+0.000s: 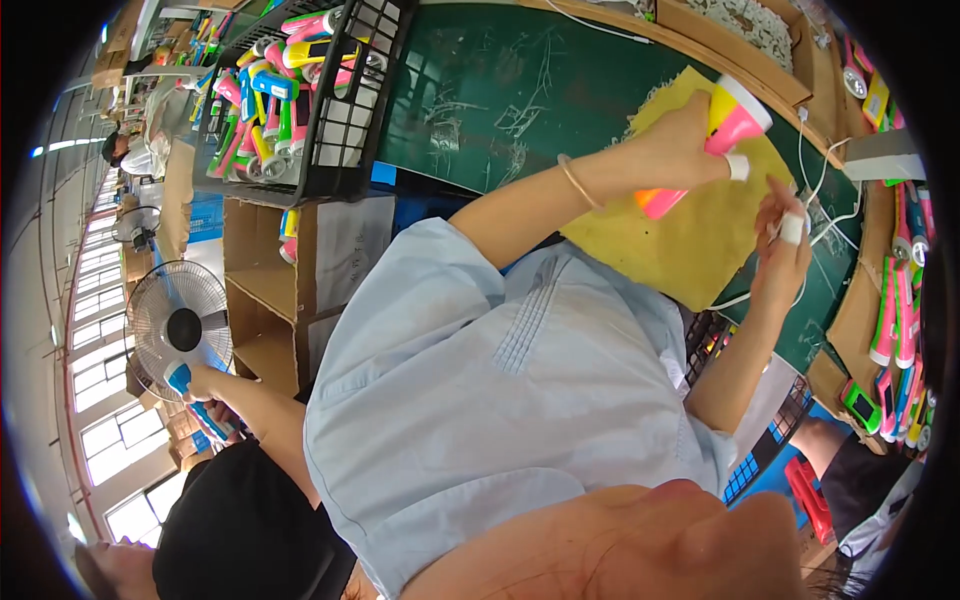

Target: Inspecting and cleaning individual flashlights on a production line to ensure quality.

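The left hand [688,133] is wrapped round a pink-and-yellow torch [740,126] over the yellow cloth [668,245]. The right hand [784,228] half curls nearby, too blurry to tell if it's holding anything. Handling the torch seems the step; the next move likely needs a steady grip.

Pink and yellow flashlight [738,118] in left hand [685,140] above yellow cloth [690,235]

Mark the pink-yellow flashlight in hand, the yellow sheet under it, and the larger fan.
Pink-yellow flashlight [738,127]: head view, pink side of flared end.
Yellow sheet [685,245]: head view, bare lower part.
Larger fan [183,329]: head view, dark hub.
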Motion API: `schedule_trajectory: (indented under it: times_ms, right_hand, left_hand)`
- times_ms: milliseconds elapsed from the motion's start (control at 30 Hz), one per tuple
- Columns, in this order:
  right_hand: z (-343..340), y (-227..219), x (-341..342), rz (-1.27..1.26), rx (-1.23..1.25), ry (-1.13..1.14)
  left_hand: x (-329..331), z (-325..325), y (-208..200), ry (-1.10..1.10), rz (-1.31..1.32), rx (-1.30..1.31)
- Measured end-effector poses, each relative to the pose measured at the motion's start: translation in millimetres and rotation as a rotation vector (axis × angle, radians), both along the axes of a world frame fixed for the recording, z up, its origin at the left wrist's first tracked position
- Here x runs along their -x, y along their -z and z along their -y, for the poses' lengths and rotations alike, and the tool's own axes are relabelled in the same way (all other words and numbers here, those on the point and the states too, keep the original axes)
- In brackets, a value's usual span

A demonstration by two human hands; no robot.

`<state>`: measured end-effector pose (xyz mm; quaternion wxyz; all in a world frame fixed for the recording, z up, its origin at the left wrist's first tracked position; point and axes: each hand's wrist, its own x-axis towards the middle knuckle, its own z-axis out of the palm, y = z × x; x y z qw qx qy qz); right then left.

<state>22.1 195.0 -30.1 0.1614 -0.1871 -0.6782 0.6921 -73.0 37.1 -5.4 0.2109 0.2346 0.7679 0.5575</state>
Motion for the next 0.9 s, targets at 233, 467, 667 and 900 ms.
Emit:
schedule_trajectory:
  times_ms: [233, 467, 667, 900]
  right_hand:
    - [0.3, -36.4, 37.8, -0.082, -0.528, -0.387]
    - [4.1, -11.4, 32.9, -0.284, -0.256, -0.529]
    - [4.4, 6.2, 27.9, -0.320, -0.198, -0.539]
    - [1.4, 6.3, 27.5, -0.225, -0.152, -0.626]
  left_hand:
    - [-40.6, -0.2, 1.1, 0.124, -0.045, 0.111]
    - [-53.8, 3.5, 14.7, 0.174, 0.051, -0.064]
    - [-61.1, 6.5, 8.8, 0.208, 0.308, -0.148]
    - [-58.9, 15.2, 2.1, 0.343, 0.817, -0.187]
